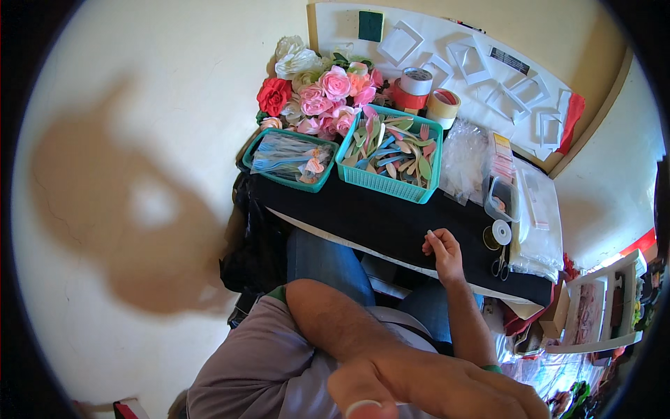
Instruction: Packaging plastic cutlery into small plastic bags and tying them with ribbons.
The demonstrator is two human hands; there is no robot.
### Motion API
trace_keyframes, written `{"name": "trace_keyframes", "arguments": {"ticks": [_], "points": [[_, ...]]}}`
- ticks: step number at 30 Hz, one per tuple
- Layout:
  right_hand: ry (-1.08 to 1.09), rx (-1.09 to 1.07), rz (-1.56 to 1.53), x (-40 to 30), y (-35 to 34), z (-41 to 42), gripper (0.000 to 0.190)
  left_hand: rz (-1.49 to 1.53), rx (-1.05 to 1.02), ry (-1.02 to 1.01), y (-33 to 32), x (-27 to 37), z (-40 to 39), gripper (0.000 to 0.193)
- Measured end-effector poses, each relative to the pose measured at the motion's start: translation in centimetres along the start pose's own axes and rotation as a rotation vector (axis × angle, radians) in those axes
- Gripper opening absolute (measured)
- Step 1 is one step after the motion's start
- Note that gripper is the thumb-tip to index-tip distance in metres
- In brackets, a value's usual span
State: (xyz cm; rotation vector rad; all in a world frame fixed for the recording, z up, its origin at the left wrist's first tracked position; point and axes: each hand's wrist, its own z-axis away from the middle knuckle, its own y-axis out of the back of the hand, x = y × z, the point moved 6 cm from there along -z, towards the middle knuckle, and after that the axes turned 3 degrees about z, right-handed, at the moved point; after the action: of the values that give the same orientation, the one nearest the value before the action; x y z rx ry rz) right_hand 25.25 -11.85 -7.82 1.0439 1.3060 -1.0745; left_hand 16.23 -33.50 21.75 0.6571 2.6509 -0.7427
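Note:
My left hand (pixel 434 385) is raised close to the camera, its back showing and its fingertips cut off by the lower edge. Whether it touches anything is hidden. Above the black cloth (pixel 387 220) on the table, my right hand (pixel 445 254) has its fingers curled in with nothing visible in them. To its right lie a spool of thread or wire (pixel 501 233) and small scissors (pixel 500 267). Beyond the hand stands a green plastic basket (pixel 387 188) heaped with pastel spoons and forks. Left of that, a smaller green tray (pixel 303 184) holds bagged blue cutlery (pixel 282 161).
Artificial flowers (pixel 324 89) fill the back left, near stacked tape rolls (pixel 416 83). Clear plastic bags (pixel 463 157), a small clear container (pixel 502 199) and flat plastic packaging (pixel 539 209) line the right side. A white board with frames (pixel 345 31) stands behind. A wall (pixel 131 105) rises at left.

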Motion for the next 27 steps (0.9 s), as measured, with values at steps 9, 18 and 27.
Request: {"name": "trace_keyframes", "arguments": {"ticks": [9, 18, 27], "points": [[-0.006, -0.029, 0.011, -0.1, -0.3, 0.0, 0.018, 0.005, 0.057, 0.52, -0.4, 1.2, -1.1, 0.108], [-0.021, 0.014, 0.021, -0.3, 0.4, 0.2, 0.018, -0.367, 0.057, 0.72, -2.3, 5.5, -5.5, 0.096], [-0.023, -0.018, 0.011, 0.3, -0.3, -0.2, 0.022, -0.749, -0.059, 0.904, -6.0, 8.2, -5.3, 0.084]]}}
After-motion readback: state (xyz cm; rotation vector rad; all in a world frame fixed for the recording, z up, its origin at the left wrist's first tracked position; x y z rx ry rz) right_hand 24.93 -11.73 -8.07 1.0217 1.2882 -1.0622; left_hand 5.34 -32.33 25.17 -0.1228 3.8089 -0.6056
